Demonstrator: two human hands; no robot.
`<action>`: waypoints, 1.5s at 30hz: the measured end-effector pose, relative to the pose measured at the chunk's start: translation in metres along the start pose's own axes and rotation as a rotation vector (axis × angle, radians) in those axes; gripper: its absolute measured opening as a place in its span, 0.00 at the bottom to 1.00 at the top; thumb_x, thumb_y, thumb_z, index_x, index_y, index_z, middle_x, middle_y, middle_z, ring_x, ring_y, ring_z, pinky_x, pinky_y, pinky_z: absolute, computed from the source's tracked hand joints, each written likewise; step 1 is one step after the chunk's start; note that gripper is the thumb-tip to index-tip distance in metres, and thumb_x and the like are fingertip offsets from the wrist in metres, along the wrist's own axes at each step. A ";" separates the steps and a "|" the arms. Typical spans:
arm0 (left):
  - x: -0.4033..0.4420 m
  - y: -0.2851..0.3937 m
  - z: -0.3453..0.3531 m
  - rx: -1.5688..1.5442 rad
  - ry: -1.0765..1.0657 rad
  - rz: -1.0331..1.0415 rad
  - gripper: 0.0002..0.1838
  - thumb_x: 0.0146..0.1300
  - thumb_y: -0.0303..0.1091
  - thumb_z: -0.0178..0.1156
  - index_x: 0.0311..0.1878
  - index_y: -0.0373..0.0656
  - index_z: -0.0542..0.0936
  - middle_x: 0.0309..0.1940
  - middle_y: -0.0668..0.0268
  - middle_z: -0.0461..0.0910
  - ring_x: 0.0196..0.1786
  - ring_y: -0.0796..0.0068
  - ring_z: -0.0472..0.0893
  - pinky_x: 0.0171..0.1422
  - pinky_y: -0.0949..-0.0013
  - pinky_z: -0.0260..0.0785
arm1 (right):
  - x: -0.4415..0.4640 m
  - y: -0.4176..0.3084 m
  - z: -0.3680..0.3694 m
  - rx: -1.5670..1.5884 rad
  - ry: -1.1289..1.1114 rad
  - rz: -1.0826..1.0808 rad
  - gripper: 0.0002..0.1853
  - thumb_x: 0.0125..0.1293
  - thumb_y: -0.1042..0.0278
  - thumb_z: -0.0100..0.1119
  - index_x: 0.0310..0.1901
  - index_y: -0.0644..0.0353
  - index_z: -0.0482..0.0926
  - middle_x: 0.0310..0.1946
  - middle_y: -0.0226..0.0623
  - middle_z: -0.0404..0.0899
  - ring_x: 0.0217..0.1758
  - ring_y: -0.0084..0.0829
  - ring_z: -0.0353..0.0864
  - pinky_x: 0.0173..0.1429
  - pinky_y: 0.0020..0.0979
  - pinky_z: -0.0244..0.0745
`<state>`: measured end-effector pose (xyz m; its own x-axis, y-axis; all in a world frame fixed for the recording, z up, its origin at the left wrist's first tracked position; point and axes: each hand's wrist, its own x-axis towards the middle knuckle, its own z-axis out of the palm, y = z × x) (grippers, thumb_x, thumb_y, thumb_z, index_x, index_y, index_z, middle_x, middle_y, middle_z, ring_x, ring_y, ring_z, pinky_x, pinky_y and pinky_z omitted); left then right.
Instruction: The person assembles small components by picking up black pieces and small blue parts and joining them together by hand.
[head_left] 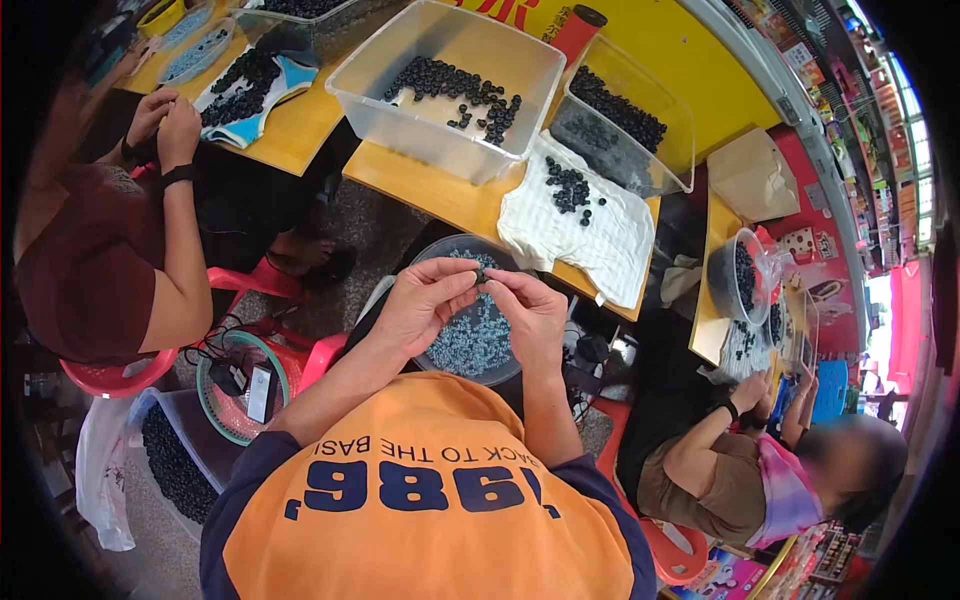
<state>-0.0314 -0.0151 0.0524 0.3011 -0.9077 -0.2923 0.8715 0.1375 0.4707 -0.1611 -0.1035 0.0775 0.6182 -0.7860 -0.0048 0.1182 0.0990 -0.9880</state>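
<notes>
My left hand [435, 300] and my right hand [525, 310] meet at the fingertips, pinching one small dark piece [482, 275] between them. Below them is a round dark tub [432, 252] filled with small pale blue-grey pieces [470, 345]. Just beyond my hands lies a white cloth [615, 245] on the table, with small black round pieces [568, 190] scattered on it. Too little of the held piece shows to tell its details.
A clear bin [345, 85] and a second clear box [680, 150], both with black pieces, stand on the yellow table [400, 175]. Co-workers sit left [100, 270] and right [700, 490]. Beside my left arm are a green-rimmed basket [205, 400] and red stools [325, 360].
</notes>
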 end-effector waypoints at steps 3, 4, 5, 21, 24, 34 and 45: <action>0.000 0.000 -0.002 0.014 -0.005 0.020 0.08 0.61 0.22 0.62 0.45 0.37 0.82 0.37 0.62 0.83 0.36 0.77 0.83 0.44 0.76 0.79 | -0.001 0.000 0.000 -0.080 0.012 0.004 0.09 0.61 0.79 0.63 0.43 0.67 0.83 0.33 0.31 0.83 0.32 0.14 0.77 0.35 0.14 0.70; 0.001 0.000 -0.002 0.011 -0.017 0.020 0.08 0.61 0.22 0.62 0.45 0.36 0.82 0.37 0.62 0.83 0.37 0.77 0.83 0.45 0.77 0.78 | -0.001 0.000 0.001 -0.102 0.015 -0.002 0.09 0.61 0.79 0.64 0.43 0.67 0.84 0.32 0.29 0.82 0.31 0.12 0.75 0.34 0.14 0.68; 0.001 0.000 -0.002 0.011 -0.016 0.019 0.08 0.61 0.22 0.62 0.45 0.36 0.82 0.37 0.62 0.83 0.37 0.77 0.83 0.45 0.77 0.78 | -0.002 0.000 0.002 -0.102 0.016 0.000 0.09 0.61 0.79 0.64 0.43 0.67 0.84 0.32 0.29 0.82 0.31 0.12 0.75 0.34 0.14 0.68; 0.009 0.002 -0.022 0.060 -0.207 -0.056 0.16 0.63 0.22 0.60 0.54 0.39 0.73 0.41 0.65 0.81 0.39 0.78 0.81 0.44 0.76 0.77 | 0.007 0.007 -0.008 -0.360 -0.200 -0.213 0.16 0.57 0.75 0.64 0.50 0.58 0.82 0.50 0.36 0.79 0.53 0.28 0.74 0.55 0.28 0.69; 0.010 -0.001 -0.031 0.027 -0.291 -0.084 0.17 0.62 0.21 0.61 0.53 0.41 0.71 0.41 0.65 0.81 0.39 0.77 0.81 0.44 0.75 0.76 | 0.007 0.006 -0.007 -0.390 -0.347 -0.314 0.15 0.59 0.75 0.61 0.49 0.60 0.81 0.52 0.36 0.80 0.55 0.36 0.75 0.58 0.34 0.69; 0.016 -0.004 -0.021 0.060 -0.176 -0.114 0.15 0.61 0.20 0.60 0.51 0.41 0.72 0.40 0.64 0.81 0.38 0.77 0.82 0.42 0.77 0.76 | -0.002 0.021 -0.007 -0.484 -0.135 -0.385 0.14 0.61 0.79 0.56 0.49 0.65 0.80 0.47 0.39 0.81 0.52 0.33 0.76 0.55 0.29 0.71; 0.138 0.131 0.057 1.191 0.043 0.803 0.13 0.59 0.28 0.63 0.48 0.39 0.83 0.58 0.55 0.75 0.52 0.72 0.79 0.57 0.70 0.70 | 0.122 0.062 -0.168 -0.931 0.503 -0.279 0.12 0.56 0.73 0.65 0.43 0.64 0.82 0.39 0.43 0.80 0.43 0.39 0.78 0.44 0.34 0.73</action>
<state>0.1023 -0.1450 0.1211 0.5769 -0.7295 0.3675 -0.3669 0.1706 0.9145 -0.2084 -0.2960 -0.0104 0.2479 -0.8893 0.3843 -0.5599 -0.4553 -0.6923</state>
